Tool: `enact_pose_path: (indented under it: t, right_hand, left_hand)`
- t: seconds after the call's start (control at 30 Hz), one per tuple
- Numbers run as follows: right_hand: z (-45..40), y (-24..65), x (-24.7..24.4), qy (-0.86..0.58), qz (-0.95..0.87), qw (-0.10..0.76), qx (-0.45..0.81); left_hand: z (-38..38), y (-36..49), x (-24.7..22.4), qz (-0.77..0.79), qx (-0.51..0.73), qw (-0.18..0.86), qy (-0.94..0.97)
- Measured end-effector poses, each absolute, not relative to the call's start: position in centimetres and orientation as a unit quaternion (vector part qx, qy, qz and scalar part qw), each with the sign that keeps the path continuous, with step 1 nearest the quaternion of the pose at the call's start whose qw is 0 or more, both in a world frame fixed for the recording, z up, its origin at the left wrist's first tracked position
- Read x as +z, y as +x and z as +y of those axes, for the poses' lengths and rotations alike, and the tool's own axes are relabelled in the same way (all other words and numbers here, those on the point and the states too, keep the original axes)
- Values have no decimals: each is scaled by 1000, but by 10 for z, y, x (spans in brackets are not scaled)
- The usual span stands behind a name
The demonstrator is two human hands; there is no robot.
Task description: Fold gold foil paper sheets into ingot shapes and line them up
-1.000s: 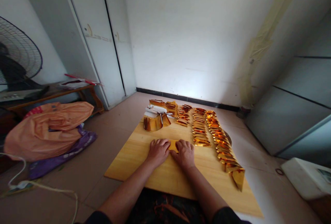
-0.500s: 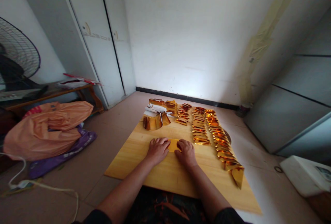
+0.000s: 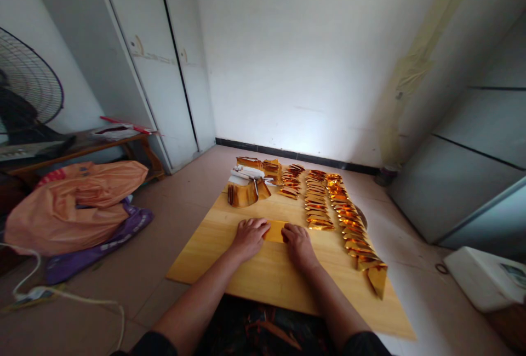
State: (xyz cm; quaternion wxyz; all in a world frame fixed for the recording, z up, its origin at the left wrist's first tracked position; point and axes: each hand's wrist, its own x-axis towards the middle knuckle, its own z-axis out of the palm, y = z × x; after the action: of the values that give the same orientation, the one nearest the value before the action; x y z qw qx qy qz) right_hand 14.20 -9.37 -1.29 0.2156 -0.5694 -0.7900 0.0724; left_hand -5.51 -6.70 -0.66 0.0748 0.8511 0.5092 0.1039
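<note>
A small sheet of gold foil paper (image 3: 274, 231) lies flat on the wooden board, between my two hands. My left hand (image 3: 250, 239) grips its left end, fingers curled over the edge. At the right end, my right hand (image 3: 299, 242) is closed on the paper in the same way, its thumb mostly hidden. Beyond my hands, to the right, folded gold foil pieces stand in rows: a short row (image 3: 290, 182), a middle row (image 3: 318, 200) and a long row (image 3: 352, 224) that runs towards me.
The wooden board (image 3: 213, 257) is low over the tiled floor. At its back left are a curved gold foil stack (image 3: 242, 194) and a crumpled white wrapper (image 3: 248, 172). Orange cloth or plastic (image 3: 78, 202), a purple bag (image 3: 102, 246) and a pale cable (image 3: 90, 300) lie left.
My right hand has shifted slightly right, and its thumb has drawn in towards the paper's end. My left hand has barely moved. The foil rows are unchanged.
</note>
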Motion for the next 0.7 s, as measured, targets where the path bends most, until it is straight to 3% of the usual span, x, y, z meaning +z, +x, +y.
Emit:
enact_pose_path:
  t: [0.7]
  right_hand:
    - [-94, 150, -7, -546, -817, 179, 47]
  left_hand:
    - [-70, -54, 5, 506, 128, 90, 848]
